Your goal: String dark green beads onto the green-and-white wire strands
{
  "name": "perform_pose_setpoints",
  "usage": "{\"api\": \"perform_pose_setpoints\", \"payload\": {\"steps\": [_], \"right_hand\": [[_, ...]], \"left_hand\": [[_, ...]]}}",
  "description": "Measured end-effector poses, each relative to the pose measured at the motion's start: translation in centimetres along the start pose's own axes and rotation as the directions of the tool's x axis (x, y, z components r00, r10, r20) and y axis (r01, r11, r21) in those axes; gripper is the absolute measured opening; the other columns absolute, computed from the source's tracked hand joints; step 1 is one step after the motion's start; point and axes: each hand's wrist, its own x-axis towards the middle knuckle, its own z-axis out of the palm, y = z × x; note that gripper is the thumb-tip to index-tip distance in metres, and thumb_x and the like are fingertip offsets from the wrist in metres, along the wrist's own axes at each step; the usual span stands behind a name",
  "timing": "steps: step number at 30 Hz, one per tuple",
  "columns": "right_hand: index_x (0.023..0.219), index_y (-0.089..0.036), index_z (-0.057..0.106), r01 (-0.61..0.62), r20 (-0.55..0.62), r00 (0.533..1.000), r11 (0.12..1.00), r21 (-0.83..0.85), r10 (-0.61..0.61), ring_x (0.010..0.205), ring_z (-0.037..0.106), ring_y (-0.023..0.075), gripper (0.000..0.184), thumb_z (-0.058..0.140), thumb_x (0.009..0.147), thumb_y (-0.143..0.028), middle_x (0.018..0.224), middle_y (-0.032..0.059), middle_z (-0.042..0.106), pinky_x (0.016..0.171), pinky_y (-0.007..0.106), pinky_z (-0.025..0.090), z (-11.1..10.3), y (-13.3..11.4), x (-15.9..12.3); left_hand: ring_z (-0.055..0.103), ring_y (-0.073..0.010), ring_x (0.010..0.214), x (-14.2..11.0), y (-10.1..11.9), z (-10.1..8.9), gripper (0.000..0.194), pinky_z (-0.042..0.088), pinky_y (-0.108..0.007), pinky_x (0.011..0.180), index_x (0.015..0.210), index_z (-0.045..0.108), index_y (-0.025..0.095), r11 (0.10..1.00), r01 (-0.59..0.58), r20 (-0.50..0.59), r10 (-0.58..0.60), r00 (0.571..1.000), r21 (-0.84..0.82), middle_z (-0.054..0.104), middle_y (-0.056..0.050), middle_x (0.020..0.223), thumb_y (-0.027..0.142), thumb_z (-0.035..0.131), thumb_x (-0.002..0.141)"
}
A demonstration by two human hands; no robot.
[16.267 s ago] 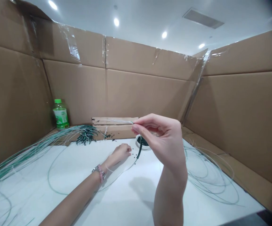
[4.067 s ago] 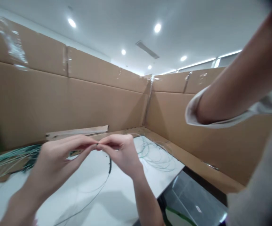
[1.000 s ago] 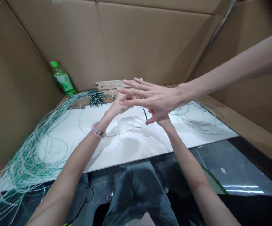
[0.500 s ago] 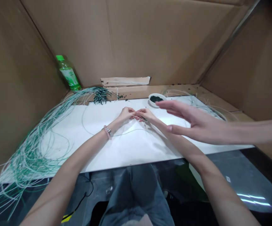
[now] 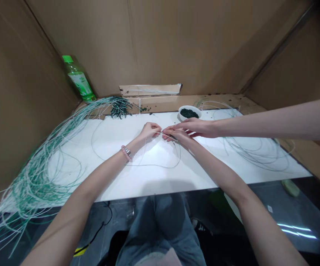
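Over the white tabletop [image 5: 151, 181], my left hand [image 5: 150, 130] pinches a thin pale cord [image 5: 167, 136] between thumb and fingertips. My right hand [image 5: 180, 135], fingers drawn together, grips the same cord just to the right. A small dark bit shows under its fingers, too small to name. From the right, another person's hand [image 5: 197, 126] reaches in with its fingers over the back of my right hand, seemingly touching it. A loose loop of thin cord [image 5: 160, 166] hangs or lies below my hands.
Behind the hands stands a white bowl [image 5: 180, 115] of dark small pieces. A large tangle of green and white cords [image 5: 40, 177] covers the left side, dark-tipped at the back. More cords [image 5: 248, 153] lie right. A green bottle [image 5: 81, 83] leans against the cardboard wall [image 5: 160, 44].
The other person's hand has moved left and down onto my right hand. My left and right fingertips have parted slightly, and the cord loop has shifted. The view has tilted a little.
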Motion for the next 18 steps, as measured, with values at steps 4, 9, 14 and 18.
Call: {"api": "perform_pose_setpoints", "payload": {"steps": [4, 9, 14, 18], "right_hand": [[0.094, -0.026, 0.072, -0.156, 0.091, 0.984, 0.988, -0.002, 0.155, 0.102, 0.065, 0.0275, 0.042, 0.071, 0.067, -0.058, 0.107, 0.0068, 0.071, 0.072, 0.034, 0.058, 0.2, -0.8, 0.1], [0.100, -0.018, 0.066, -0.216, 0.005, 0.976, 0.976, 0.022, 0.216, 0.093, 0.068, 0.0268, 0.052, 0.083, 0.055, -0.038, 0.098, 0.0098, 0.073, 0.072, 0.035, 0.059, 0.7, -0.7, 1.0], [0.099, -0.012, 0.062, -0.157, -0.147, 0.977, 0.988, 0.017, 0.157, 0.078, 0.070, 0.0267, 0.059, 0.085, 0.049, -0.033, 0.084, 0.0104, 0.072, 0.068, 0.040, 0.059, 0.1, 0.2, 1.0], [0.089, -0.015, 0.066, 0.032, -0.280, 0.960, 0.999, 0.013, -0.027, 0.069, 0.067, 0.0230, 0.047, 0.085, 0.053, -0.037, 0.073, 0.0068, 0.070, 0.068, 0.039, 0.057, 1.7, 1.5, 1.6]], "left_hand": [[0.043, -0.0062, 0.043, -0.1, 0.2, 0.0, 0.006, 0.029, -0.021, 0.043, 0.062, 0.062, 0.011, 1.000, 0.014, -0.009, -0.014, 1.000, -0.005, 0.054, -0.001, 0.048, 0.016, 0.060, 0.065], [0.042, -0.0059, 0.042, 0.0, 0.2, 0.0, 0.006, 0.028, -0.020, 0.043, 0.063, 0.063, 0.011, 1.000, 0.023, -0.018, -0.023, 1.000, 0.005, 0.052, 0.001, 0.046, 0.016, 0.061, 0.064], [0.042, -0.0060, 0.041, -0.2, 0.4, 0.1, 0.007, 0.029, -0.020, 0.043, 0.064, 0.063, 0.010, 1.000, 0.009, -0.012, -0.009, 1.000, 0.003, 0.051, 0.001, 0.044, 0.017, 0.061, 0.066], [0.044, -0.0064, 0.042, -0.5, 1.0, 0.3, 0.007, 0.031, -0.020, 0.043, 0.066, 0.062, 0.011, 1.000, -0.016, -0.007, 0.016, 1.000, -0.005, 0.052, 0.001, 0.046, 0.017, 0.059, 0.069]]}}
